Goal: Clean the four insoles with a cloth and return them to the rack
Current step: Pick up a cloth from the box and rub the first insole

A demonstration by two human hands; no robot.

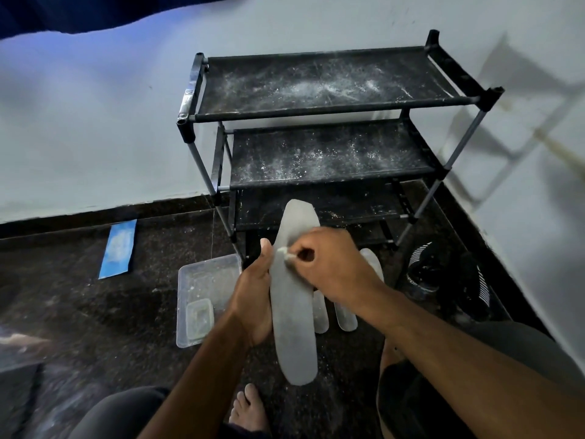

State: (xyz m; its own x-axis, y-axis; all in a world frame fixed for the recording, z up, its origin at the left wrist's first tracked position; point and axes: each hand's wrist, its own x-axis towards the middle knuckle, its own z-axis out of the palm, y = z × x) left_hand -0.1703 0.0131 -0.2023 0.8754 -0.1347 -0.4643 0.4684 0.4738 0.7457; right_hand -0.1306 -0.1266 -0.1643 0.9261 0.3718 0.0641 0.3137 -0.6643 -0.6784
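Observation:
My left hand [254, 299] grips a long grey insole [294, 327] along its left edge and holds it up, toe end pointing at the rack. My right hand [329, 264] pinches a small white cloth [286, 252] and presses it on the insole's upper middle. Two more grey insoles lie on the dark floor behind it, one [320, 315] mostly hidden, the other [346, 318] reaching under my right wrist. The black rack [319, 112] stands against the wall, its fabric shelves dusted with white powder and bare of insoles.
A clear plastic tray [205, 280] with a smaller clear box inside sits on the floor left of my hands. A blue packet [117, 248] lies near the wall. A black shoe [427, 270] sits right of the rack. My bare foot [250, 407] and knees are below.

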